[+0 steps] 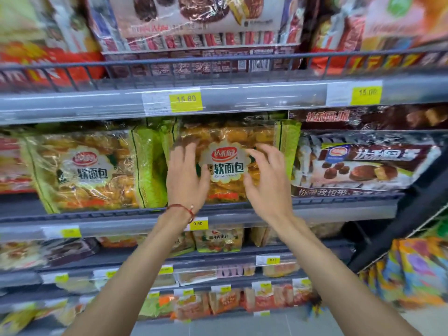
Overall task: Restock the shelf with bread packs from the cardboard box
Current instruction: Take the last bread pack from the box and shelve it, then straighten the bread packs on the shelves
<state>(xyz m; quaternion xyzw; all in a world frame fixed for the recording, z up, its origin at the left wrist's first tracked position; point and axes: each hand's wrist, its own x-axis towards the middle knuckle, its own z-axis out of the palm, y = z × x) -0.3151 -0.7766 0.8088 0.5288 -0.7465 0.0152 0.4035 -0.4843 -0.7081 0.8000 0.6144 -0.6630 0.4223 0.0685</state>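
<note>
Fingers (191,151) spread: left hand (185,180), right hand (269,183) on bread pack (226,163) (standing upright).

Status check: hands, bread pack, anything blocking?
Left hand flat on bread pack, right hand touching its front, fingers bent. Pack upright on middle shelf, beside matching pack. Nothing blocking.

A: Blur?
B: Yes, the far-left packs (12,161) are smeared and the lower price tags (61,278) are unreadable.
A: Cut?
B: The top-shelf packs (194,20), at the upper edge.
A: Hidden?
B: The left hand (185,180) and right hand (269,187) cover parts of the bread pack (225,132) front.
</note>
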